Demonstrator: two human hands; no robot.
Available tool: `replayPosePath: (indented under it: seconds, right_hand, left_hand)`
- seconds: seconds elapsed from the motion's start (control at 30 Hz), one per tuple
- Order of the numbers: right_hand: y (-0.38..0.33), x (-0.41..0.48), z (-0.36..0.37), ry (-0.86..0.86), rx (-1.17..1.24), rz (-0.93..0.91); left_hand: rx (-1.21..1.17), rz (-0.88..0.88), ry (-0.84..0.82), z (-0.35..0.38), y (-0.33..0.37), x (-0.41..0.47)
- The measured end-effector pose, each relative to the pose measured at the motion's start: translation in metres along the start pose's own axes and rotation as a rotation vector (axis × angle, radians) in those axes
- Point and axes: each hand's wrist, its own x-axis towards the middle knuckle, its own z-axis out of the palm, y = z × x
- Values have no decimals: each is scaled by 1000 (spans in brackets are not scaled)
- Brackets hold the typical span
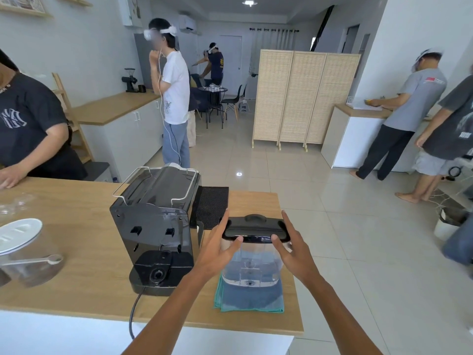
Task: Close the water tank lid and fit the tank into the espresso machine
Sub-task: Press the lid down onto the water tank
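Observation:
A clear water tank [252,265] with water in it stands on a folded teal cloth [249,299] near the counter's right end. Its black lid [254,228] lies flat on top. My left hand [217,248] and my right hand [294,248] flank the lid with fingers spread, thumbs at its front rim; whether they press on it I cannot tell. The black espresso machine [156,229] stands to the left with its back toward me, the rear bay bare.
A black rubber mat [211,204] lies behind the tank. At left stand a clear canister with a white lid [19,234] and a scoop [51,260]. The machine's cord [133,313] hangs over the wooden counter's [76,278] front edge. A person's hand [10,176] rests at the far left.

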Motion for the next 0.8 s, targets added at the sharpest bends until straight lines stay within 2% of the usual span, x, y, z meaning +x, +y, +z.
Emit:
replayPosePath:
  seconds: [0.17, 0.43, 0.8]
  right_hand:
    - [1, -1, 0, -3, -6, -40]
    - [5, 0, -7, -63, -21, -79]
    - [-2, -5, -6, 7, -39, -71]
  left_hand:
    - [100, 15, 5, 2, -5, 1]
    - [132, 19, -49, -6, -1, 0]
    - [78, 53, -17, -13, -14, -2]
